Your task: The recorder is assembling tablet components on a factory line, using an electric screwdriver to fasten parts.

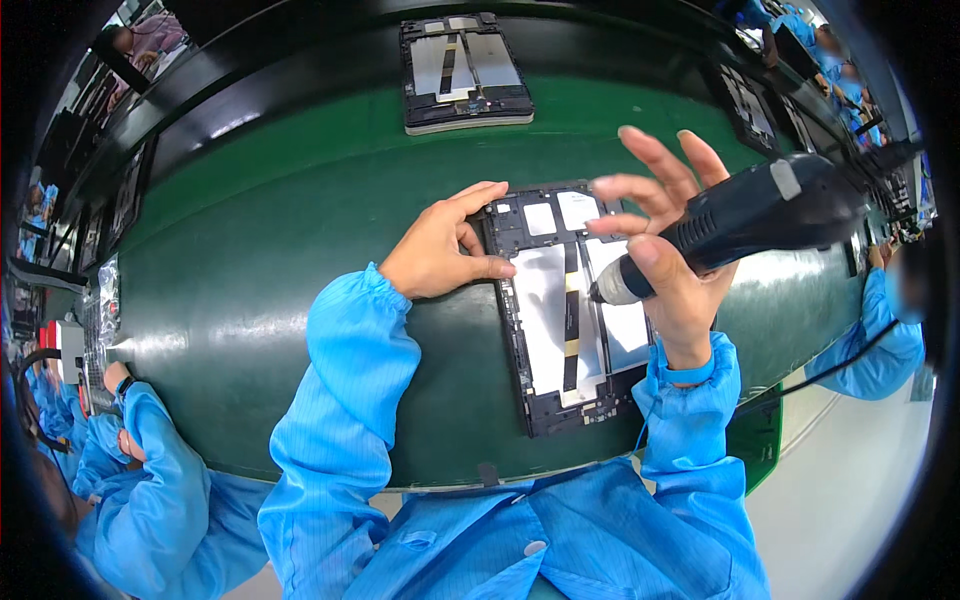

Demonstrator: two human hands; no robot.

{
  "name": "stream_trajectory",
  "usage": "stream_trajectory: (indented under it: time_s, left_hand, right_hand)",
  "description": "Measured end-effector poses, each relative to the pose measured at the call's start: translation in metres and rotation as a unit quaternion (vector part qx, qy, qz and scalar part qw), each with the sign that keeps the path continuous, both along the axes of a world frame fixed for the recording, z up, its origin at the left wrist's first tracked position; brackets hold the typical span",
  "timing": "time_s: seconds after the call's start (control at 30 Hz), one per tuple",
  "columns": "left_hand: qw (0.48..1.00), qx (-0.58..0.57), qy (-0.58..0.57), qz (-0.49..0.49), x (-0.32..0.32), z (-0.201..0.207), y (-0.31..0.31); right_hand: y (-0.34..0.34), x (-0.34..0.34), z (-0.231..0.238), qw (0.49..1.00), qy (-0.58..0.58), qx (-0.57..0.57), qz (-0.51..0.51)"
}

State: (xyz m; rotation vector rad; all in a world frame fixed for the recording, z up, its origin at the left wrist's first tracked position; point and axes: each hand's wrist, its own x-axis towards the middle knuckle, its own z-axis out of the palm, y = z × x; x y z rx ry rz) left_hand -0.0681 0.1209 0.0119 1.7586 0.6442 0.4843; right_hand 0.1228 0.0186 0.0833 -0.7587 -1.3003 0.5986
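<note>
Lying near the middle of the green worktop (pixel 250 250), close to its near edge, an opened tablet (pixel 570 310) with its back cover off shows silvery panels and a dark-and-amber ribbon strip down its centre; its long axis runs from the near edge toward the far edge, leaning slightly left at the far end. The left hand (pixel 445 250) rests at the tablet's far-left corner, fingers curled loosely and fingertips touching the frame, steadying it without closing around anything. The right hand (pixel 665 255) is over the tablet's right half and wraps thumb and lower fingers around a dark electric screwdriver (pixel 740 220), while the index and middle fingers are spread and lifted; the tool's pale tip points down and left, just above the right silvery panel beside the centre strip. So the right hand is the nearer one to the tablet's middle, and the tablet lies directly below and left of that grip. Bare green worktop lies open to the left of the tablet. A second opened tablet (pixel 465 70) sits well apart toward the far edge. Other people's blue sleeves (pixel 150 470) show at the near-left and right edges.
</note>
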Motion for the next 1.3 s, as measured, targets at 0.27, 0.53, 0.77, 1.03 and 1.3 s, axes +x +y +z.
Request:
stream_trajectory:
  time_s: [0.27, 0.53, 0.77, 1.03, 1.3]
  left_hand:
    - [0.976, 0.086, -0.011, 0.200, -0.006, -0.012, -0.016]
    - [0.948, 0.129, -0.052, 0.285, -0.004, -0.033, -0.018]
    - [0.932, 0.189, 0.019, 0.310, -0.007, -0.019, -0.023]
    - [0.931, 0.204, 0.022, 0.302, -0.009, -0.020, -0.023]
    - [0.931, 0.200, 0.025, 0.304, -0.008, -0.019, -0.024]
  right_hand:
    - [-0.025, 0.016, -0.005, 0.984, 0.137, -0.102, 0.041]
    - [0.010, -0.019, 0.016, 0.986, 0.070, -0.140, 0.049]
    - [0.047, -0.048, -0.005, 0.992, 0.035, -0.108, 0.049]
    - [0.050, -0.055, -0.015, 0.996, 0.009, -0.074, 0.057]
    - [0.049, -0.053, -0.016, 0.996, -0.004, -0.072, 0.061]
